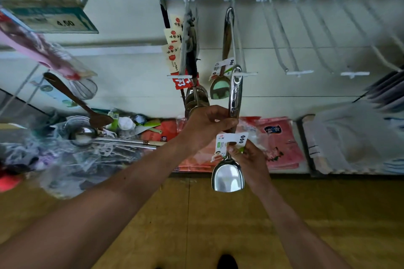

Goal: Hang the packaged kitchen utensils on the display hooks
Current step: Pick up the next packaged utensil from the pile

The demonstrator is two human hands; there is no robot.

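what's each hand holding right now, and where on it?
Both hold one steel scoop. Left hand grips the lower part of its handle; right hand pinches the neck at the label card, just above the bowl.

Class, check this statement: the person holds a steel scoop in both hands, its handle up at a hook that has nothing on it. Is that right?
One thing is wrong. The hook is not bare: a second scoop already hangs on it, as the head view shows. The rest stands: the left hand and right hand hold the steel scoop, handle up at that hook.
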